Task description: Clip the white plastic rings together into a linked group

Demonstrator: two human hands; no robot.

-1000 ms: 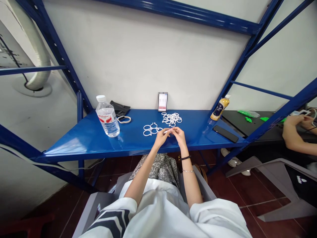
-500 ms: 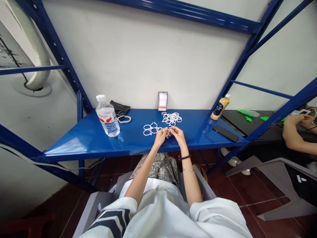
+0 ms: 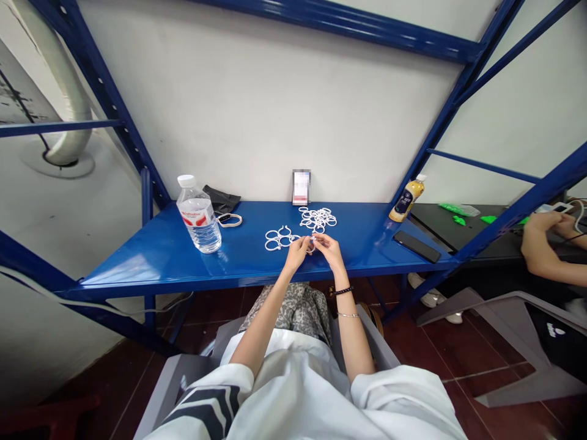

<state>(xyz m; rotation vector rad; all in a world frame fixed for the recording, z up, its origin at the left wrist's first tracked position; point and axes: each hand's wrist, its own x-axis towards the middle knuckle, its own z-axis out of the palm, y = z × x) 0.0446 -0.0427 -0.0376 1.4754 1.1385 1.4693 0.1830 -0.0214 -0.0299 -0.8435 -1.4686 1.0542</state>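
Observation:
Close together above the front of the blue table (image 3: 243,260), my two hands pinch a white plastic ring (image 3: 310,250). My left hand (image 3: 298,252) has it from the left, fingers closed. Across from it, my right hand (image 3: 328,247) grips its right side with thumb and fingertips, and most of the ring is hidden behind the fingers. Several linked white rings (image 3: 274,244) lie just left of my left hand, the nearest one partly behind it; whether they join the held ring I cannot tell. Beyond my hands sits a pile of white rings (image 3: 318,218).
A water bottle (image 3: 199,220), a black pouch (image 3: 222,198) and a wristband (image 3: 230,220) stand or lie at left. A phone (image 3: 301,187) leans on the back wall. At right are a yellow drink bottle (image 3: 407,198), a dark phone (image 3: 417,246) and another person's arm (image 3: 545,244).
My fingers have shifted slightly on the ring, with the right fingertips a little closer to the left ones. The rings on the table look unmoved.

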